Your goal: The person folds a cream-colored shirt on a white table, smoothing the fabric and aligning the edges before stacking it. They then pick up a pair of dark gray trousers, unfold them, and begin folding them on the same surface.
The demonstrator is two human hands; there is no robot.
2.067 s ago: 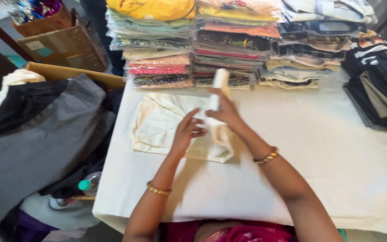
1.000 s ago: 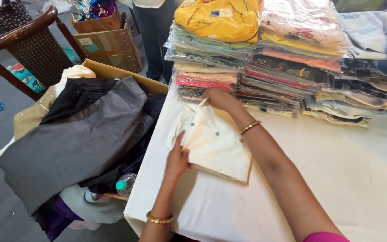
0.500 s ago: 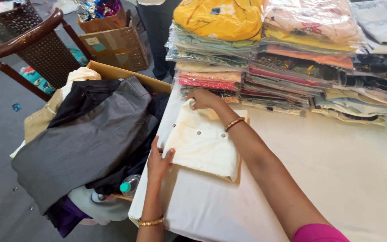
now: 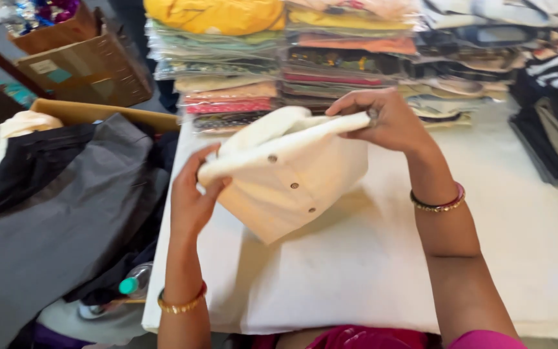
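Item: folded cream garment [image 4: 289, 181], buttoned front, held clear above the white-covered desk [image 4: 382, 271], one corner hanging down toward the cloth.

Left hand [image 4: 192, 197]: grip pinched on the garment's near left edge, thumb on top.

Right hand [image 4: 389, 119]: grip closed on the upper right fold, fingers curled over it; bangles on both wrists.

Handling: soft, light cloth that sags between the two holds; likely to slip out of its folds if taken by a single corner. Best held at two opposite folded edges, as here, or supported flat from beneath.

Surroundings: stacks of folded clothes [image 4: 330, 58] along the desk's far side; dark grey and black garments [image 4: 59, 213] heaped at left, apparently in a cardboard box, though its edges are mostly covered.
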